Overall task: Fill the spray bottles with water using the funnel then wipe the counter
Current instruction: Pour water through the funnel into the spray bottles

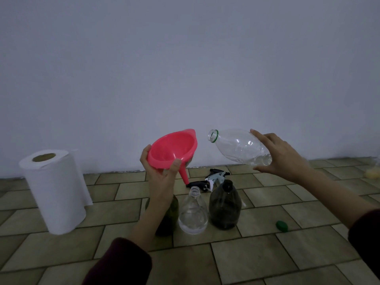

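Observation:
My left hand [162, 177] grips the rim of a pink funnel [172, 150], lifted and tilted above the bottles with its spout pointing down right. My right hand [281, 155] holds a clear plastic water bottle [238, 148] by its base, tipped with its open green-ringed mouth toward the funnel; a little water lies near its base. Below stand three uncapped spray bottles: a green one [168, 219] partly hidden by my left forearm, a clear one [193, 212] with water in its bottom, and a dark one [225, 206].
A white paper towel roll [55, 192] stands at the left on the tiled counter [267, 254]. Spray trigger heads [213, 177] lie behind the bottles by the wall. A green cap [281, 225] lies at the right. Something yellowish [373, 172] sits at the far right edge.

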